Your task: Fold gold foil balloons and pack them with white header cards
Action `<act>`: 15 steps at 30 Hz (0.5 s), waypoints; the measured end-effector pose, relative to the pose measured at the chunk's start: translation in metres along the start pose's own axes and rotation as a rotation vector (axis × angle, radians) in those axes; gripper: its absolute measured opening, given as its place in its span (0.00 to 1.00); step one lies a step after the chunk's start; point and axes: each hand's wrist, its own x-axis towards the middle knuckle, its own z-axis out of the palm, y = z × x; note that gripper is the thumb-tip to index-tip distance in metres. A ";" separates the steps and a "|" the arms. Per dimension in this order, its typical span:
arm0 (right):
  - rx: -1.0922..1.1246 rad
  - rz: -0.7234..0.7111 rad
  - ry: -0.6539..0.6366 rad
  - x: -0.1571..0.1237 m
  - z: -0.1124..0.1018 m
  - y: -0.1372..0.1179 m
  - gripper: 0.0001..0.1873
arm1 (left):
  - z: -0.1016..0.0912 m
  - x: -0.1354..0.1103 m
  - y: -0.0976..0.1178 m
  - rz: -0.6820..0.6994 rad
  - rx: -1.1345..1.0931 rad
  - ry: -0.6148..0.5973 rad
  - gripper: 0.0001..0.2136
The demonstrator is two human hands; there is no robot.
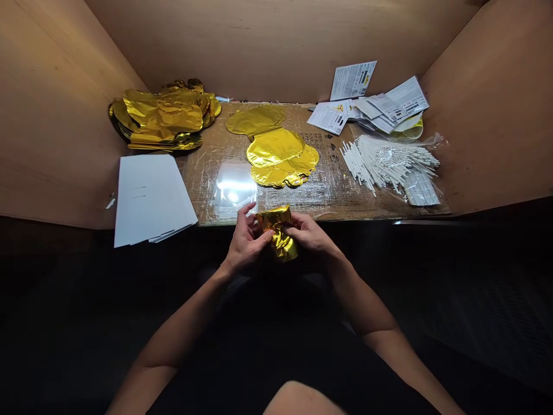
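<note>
A gold foil balloon (285, 245), flat and folded into a small bundle, is held between both hands just in front of the table edge. My left hand (246, 245) grips its left side, thumb on the near face and some fingers raised behind. On the other side my right hand (311, 233) pinches the foil between thumb and fingers. Straight ahead on the cardboard lie several flat gold foil balloons (276, 147), overlapping one another. A clear plastic sleeve (235, 184) that reflects the light lies just beyond my left hand.
A pile of gold foil balloons (164, 112) sits at the back left. White card sheets (151, 196) overhang the front edge. White sticks (384, 164) in a clear bag lie at right, below printed cards (389, 106). Wooden panels (280, 46) enclose the table on three sides.
</note>
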 end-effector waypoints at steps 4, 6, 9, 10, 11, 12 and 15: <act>-0.006 -0.058 0.071 -0.001 0.004 0.005 0.14 | -0.002 -0.004 0.000 -0.144 -0.098 -0.093 0.25; -0.080 -0.043 0.036 -0.006 -0.003 0.001 0.10 | -0.008 -0.007 0.000 -0.106 -0.029 -0.051 0.13; -0.293 0.002 -0.100 -0.012 -0.015 -0.017 0.09 | -0.021 -0.007 0.001 0.074 0.198 -0.033 0.03; -0.356 -0.003 -0.128 -0.013 -0.017 -0.025 0.11 | -0.024 -0.004 0.002 0.159 0.289 -0.055 0.05; -0.408 -0.014 -0.155 -0.012 -0.018 -0.032 0.12 | -0.026 -0.001 0.004 0.238 0.373 -0.089 0.07; -0.459 -0.026 -0.187 -0.009 -0.016 -0.038 0.13 | -0.027 0.003 0.007 0.301 0.449 -0.143 0.07; -0.634 -0.027 -0.305 0.002 -0.004 -0.048 0.10 | -0.027 0.000 0.027 0.381 0.612 -0.265 0.08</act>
